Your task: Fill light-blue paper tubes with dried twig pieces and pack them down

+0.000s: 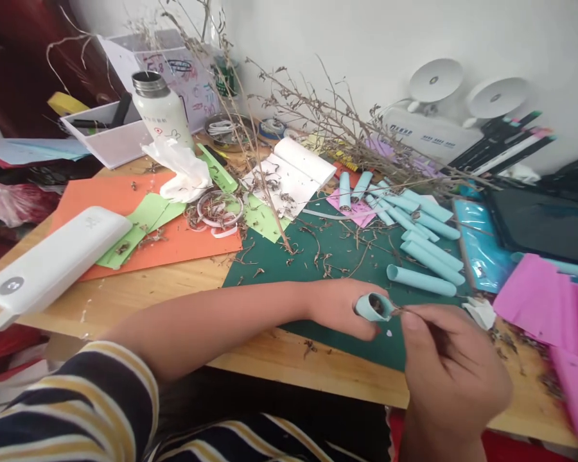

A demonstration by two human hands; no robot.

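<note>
My left hand (341, 307) is wrapped round a light-blue paper tube (366, 310), its open end tipped up towards me with dark dried plant bits inside. Close to the tube's rim, my right hand (455, 366) pinches a small dried plant bit (397, 310) between thumb and forefinger. Both hands are over the front part of a dark green mat (289, 273). Behind them, more rolled blue paper tubes (421, 280) lie in a loose pile at the right. Dried bits and stems (325, 263) are scattered over the mat.
Dry branches (337, 119) lean across the back near a white router (428, 138). At left are orange paper (87, 199), a white power-bank-like device (58, 256) and an uncapped bottle (161, 112). Pink paper (539, 301) and a dark tablet-like object (549, 212) occupy the right.
</note>
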